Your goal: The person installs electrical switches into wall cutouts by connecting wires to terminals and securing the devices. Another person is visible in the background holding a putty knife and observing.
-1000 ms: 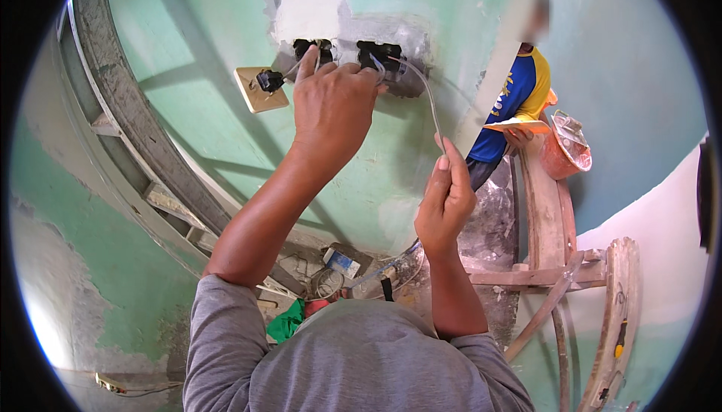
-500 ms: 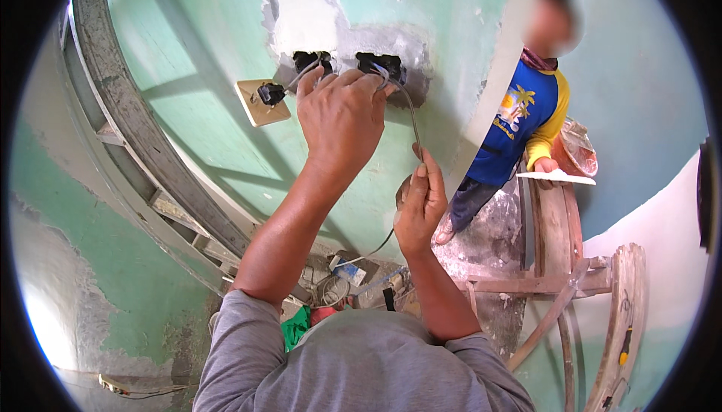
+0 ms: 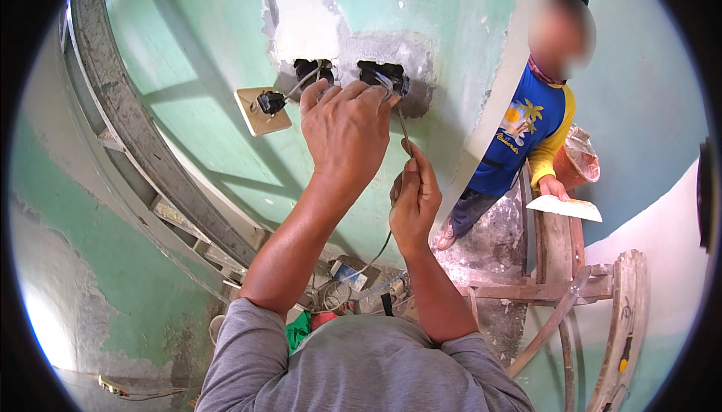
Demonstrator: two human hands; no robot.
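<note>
Two dark wall boxes (image 3: 374,73) are set in grey mortar on a green wall. My left hand (image 3: 348,127) is raised just below them, its fingers closed around wires (image 3: 388,85) at the right box; its fingertips are partly hidden. Lower and to the right, my right hand (image 3: 415,200) pinches a grey cable (image 3: 403,122), which runs taut up to the left hand and hangs down below toward the floor. A beige faceplate (image 3: 262,111) with a black socket module (image 3: 271,102) hangs left of the left box by its wires.
A ladder (image 3: 143,133) leans along the left. At right a person (image 3: 519,133) in a blue and yellow shirt holds a white flat board (image 3: 564,207), near a reddish bucket (image 3: 577,158). Wooden framing (image 3: 553,289) bears a yellow screwdriver (image 3: 625,352). Tools and coiled cable (image 3: 333,294) litter the floor.
The cable between my hands has gone from a slack bow to a straight, shorter length. My right hand has shifted slightly left and up. The person tilts the board more.
</note>
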